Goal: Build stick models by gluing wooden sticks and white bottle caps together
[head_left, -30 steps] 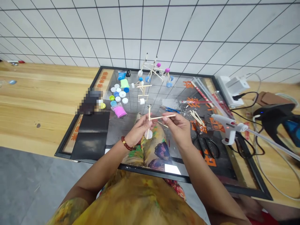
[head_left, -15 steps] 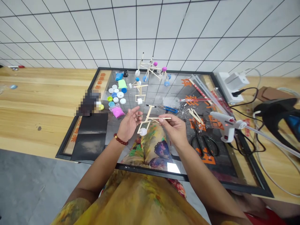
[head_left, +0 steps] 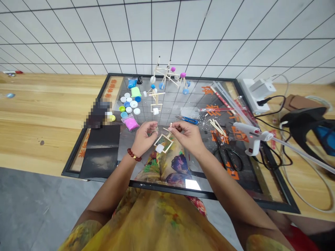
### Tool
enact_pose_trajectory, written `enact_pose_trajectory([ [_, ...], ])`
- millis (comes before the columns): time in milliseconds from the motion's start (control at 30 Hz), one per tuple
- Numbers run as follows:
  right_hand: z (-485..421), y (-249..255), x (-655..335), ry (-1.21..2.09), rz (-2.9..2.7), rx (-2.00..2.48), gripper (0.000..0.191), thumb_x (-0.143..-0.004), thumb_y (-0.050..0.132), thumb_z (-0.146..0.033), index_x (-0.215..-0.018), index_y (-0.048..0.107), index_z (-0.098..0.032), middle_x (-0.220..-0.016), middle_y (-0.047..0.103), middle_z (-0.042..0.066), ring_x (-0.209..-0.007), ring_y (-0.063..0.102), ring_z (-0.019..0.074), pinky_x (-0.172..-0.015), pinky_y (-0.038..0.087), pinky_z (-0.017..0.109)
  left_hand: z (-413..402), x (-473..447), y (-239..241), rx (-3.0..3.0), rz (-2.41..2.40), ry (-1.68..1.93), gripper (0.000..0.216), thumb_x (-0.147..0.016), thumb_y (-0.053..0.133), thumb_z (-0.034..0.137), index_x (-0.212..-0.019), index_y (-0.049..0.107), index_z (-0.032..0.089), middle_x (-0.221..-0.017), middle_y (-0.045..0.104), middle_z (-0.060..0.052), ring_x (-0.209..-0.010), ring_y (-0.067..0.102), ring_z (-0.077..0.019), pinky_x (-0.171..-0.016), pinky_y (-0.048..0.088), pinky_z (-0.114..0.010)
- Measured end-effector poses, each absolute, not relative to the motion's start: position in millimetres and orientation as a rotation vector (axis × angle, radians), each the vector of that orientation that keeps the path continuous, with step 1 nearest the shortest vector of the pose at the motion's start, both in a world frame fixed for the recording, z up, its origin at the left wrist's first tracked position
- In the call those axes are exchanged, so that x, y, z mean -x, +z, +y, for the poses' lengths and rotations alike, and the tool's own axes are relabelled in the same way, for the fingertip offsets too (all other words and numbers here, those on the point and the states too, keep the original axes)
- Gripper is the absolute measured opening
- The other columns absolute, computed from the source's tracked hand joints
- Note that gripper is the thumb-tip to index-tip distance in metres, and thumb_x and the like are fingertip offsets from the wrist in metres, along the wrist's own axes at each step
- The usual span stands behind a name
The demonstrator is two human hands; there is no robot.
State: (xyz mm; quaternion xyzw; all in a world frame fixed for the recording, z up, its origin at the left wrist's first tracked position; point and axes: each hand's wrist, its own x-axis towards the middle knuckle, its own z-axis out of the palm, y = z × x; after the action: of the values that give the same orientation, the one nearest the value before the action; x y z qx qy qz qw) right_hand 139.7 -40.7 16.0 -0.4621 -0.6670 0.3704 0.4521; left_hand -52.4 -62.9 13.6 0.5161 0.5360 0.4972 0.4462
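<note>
A small frame of thin wooden sticks (head_left: 164, 141) with a white bottle cap (head_left: 159, 149) stuck to it hangs between my hands above a glass-topped black tray (head_left: 78, 148). My right hand (head_left: 187, 136) pinches the frame's upper end between thumb and fingers. My left hand (head_left: 143, 136) is curled beside the frame's left side, fingertips at a stick end near the top. Both wrists hover just over the glass.
Two finished stick-and-cap models (head_left: 167, 76) stand at the tray's back. Coloured caps (head_left: 128, 104) and a pink bag (head_left: 130, 122) lie left. A glue gun (head_left: 250, 134), scissors (head_left: 230, 160), loose sticks (head_left: 217, 127) and cables sit right. Wooden bench all around.
The stick piece has turned and dropped lower, now showing a square frame. My left hand has closed back in on it after opening; my right hand has shifted slightly left along it.
</note>
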Motion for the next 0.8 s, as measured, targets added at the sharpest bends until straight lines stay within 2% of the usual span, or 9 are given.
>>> enact_pose_trajectory([
  [100, -39, 15, -144, 0.928, -1.695, 1.170, 0.021, -0.081, 0.070, -0.039, -0.082, 0.072, -0.019, -0.072, 0.070, 0.002, -0.063, 0.060, 0.0139, -0.063, 0.049, 0.028, -64, 49, 10, -1.325, 1.333, 1.201, 0.030, -0.071, 0.071, 0.012, -0.100, 0.073, 0.021, -0.102, 0.068, -0.006, -0.092, 0.061, -0.0196, -0.088, 0.046, -0.032],
  [167, -41, 13, -147, 0.934, -1.698, 1.197, 0.020, -0.082, 0.068, -0.038, -0.083, 0.072, -0.019, -0.071, 0.070, 0.002, -0.062, 0.060, 0.0135, -0.062, 0.048, 0.028, -68, 44, 11, -1.452, 1.353, 1.152, 0.032, -0.072, 0.074, 0.020, -0.104, 0.071, 0.021, -0.107, 0.067, -0.008, -0.098, 0.061, -0.0224, -0.093, 0.046, -0.035],
  [267, -44, 10, -152, 0.958, -1.683, 1.225, 0.020, -0.083, 0.068, -0.037, -0.086, 0.072, -0.018, -0.072, 0.070, 0.002, -0.063, 0.059, 0.0132, -0.063, 0.048, 0.028, -77, 36, 12, -1.765, 1.442, 0.950, 0.068, -0.064, 0.085, 0.036, -0.126, 0.062, 0.020, -0.126, 0.060, -0.014, -0.117, 0.056, -0.0336, -0.106, 0.041, -0.046],
  [333, -44, 8, -153, 0.983, -1.659, 1.226, 0.023, -0.081, 0.070, -0.038, -0.092, 0.072, -0.018, -0.074, 0.069, 0.002, -0.065, 0.060, 0.0136, -0.066, 0.049, 0.029, -81, 31, 12, -1.942, 1.513, 0.753, 0.089, -0.060, 0.087, 0.040, -0.138, 0.051, 0.019, -0.134, 0.054, -0.017, -0.125, 0.050, -0.0400, -0.108, 0.038, -0.053],
  [433, -41, 5, -154, 1.039, -1.575, 1.215, 0.033, -0.077, 0.075, -0.041, -0.101, 0.071, -0.018, -0.076, 0.069, 0.001, -0.068, 0.062, 0.0141, -0.068, 0.051, 0.030, -84, 29, 12, -2.051, 1.562, 0.573, 0.086, -0.068, 0.078, 0.031, -0.146, 0.041, 0.019, -0.133, 0.053, -0.017, -0.123, 0.051, -0.0393, -0.105, 0.041, -0.053],
  [533, -39, 4, -154, 1.106, -1.514, 1.180, 0.035, -0.074, 0.078, -0.045, -0.096, 0.072, -0.018, -0.080, 0.071, 0.002, -0.071, 0.064, 0.0145, -0.071, 0.053, 0.031, -87, 33, 14, -2.076, 1.506, 0.542, 0.084, -0.073, 0.068, 0.022, -0.149, 0.035, 0.017, -0.133, 0.054, -0.017, -0.123, 0.052, -0.0360, -0.105, 0.043, -0.050],
  [667, -40, 8, -152, 1.082, -1.602, 1.136, 0.030, -0.077, 0.076, -0.048, -0.085, 0.074, -0.019, -0.081, 0.073, 0.004, -0.070, 0.064, 0.0158, -0.069, 0.052, 0.032, -94, 46, 19, -2.087, 1.415, 0.480, 0.083, -0.075, 0.064, 0.020, -0.151, 0.031, 0.015, -0.130, 0.057, -0.018, -0.122, 0.053, -0.0359, -0.103, 0.044, -0.051],
  [800, -44, 15, -149, 1.048, -1.712, 1.103, 0.024, -0.079, 0.076, -0.043, -0.084, 0.075, -0.019, -0.077, 0.072, 0.003, -0.067, 0.061, 0.0146, -0.063, 0.049, 0.029, -98, 56, 21, -2.122, 1.355, 0.462, 0.086, -0.075, 0.068, 0.024, -0.152, 0.031, 0.015, -0.137, 0.055, -0.019, -0.127, 0.050, -0.0368, -0.108, 0.041, -0.052],
])
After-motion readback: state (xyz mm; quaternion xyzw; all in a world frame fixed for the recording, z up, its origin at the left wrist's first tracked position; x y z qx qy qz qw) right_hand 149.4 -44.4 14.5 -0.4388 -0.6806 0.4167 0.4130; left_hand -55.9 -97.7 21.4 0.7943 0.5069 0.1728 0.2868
